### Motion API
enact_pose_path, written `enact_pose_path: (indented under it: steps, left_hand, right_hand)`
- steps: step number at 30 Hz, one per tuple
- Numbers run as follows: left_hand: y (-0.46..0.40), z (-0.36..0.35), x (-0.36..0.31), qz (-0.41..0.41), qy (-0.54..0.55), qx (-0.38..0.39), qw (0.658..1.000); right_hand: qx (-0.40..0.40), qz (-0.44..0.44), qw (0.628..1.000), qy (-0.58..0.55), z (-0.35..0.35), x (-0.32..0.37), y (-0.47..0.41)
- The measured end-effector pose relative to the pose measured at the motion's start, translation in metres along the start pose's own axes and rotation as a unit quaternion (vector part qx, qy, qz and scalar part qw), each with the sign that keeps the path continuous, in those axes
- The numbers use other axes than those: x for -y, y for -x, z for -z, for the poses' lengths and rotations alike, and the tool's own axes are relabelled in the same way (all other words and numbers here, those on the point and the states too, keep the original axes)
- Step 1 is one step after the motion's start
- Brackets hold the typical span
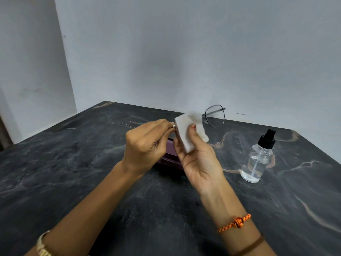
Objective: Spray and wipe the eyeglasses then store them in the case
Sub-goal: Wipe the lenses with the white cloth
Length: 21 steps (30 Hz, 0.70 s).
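Left grip (147, 143): the fingers are curled together and pinch one end of the eyeglasses (215, 115), at a small metal part by the fingertips, held up above the middle of the table (55, 163). Just beside it, the right grip (198, 156) is clamped on a white cloth (186, 133), thumb on the near face and fingers behind, the cloth folded over the nearer lens, so that lens is hidden. Beyond the cloth the other lens with its thin dark rim shows clear, and a thin temple arm runs out toward the table's far right corner; the glasses are in the air, not lying on the table. Under and behind both hands, partly covered by them, a dark purple case (168, 159) sits on the table around its middle; whether it lies open I cannot tell. Further right, well apart from the hands and nearer the right edge, a clear spray bottle (257, 163) with a black pump top stands upright with some clear liquid in it. An orange braided thread (236, 222) circles the right wrist, and a pale gold bangle (43, 246) sits on the left wrist at the near edge.
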<state>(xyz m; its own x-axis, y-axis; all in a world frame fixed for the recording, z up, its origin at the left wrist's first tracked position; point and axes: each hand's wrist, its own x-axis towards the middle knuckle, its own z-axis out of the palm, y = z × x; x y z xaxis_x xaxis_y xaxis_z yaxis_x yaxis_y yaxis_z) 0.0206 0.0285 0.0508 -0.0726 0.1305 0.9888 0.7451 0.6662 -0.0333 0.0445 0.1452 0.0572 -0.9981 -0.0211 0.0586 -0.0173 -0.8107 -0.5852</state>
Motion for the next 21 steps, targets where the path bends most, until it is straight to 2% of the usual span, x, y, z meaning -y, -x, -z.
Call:
enact_pose_path:
  steps: [4, 9, 13, 21]
  left_hand:
    - [0.0, 0.001, 0.002, -0.011, -0.002, 0.003, 1.0]
    - [0.001, -0.002, -0.004, -0.018, 0.022, 0.017, 0.999]
    - [0.0, -0.001, -0.004, -0.007, 0.04, 0.024, 0.999]
    - [-0.003, 0.002, -0.001, -0.011, 0.033, 0.029, 0.999]
  right_hand:
    - [-0.008, -0.014, 0.999, 0.033, -0.001, 0.005, 0.001]
    - [-0.027, -0.005, 1.0, -0.015, -0.003, 0.009, 0.002]
    - [-0.025, -0.013, 1.0, -0.01, -0.003, 0.007, 0.004]
    - [0.013, -0.039, 0.984, 0.171, 0.003, 0.024, 0.003]
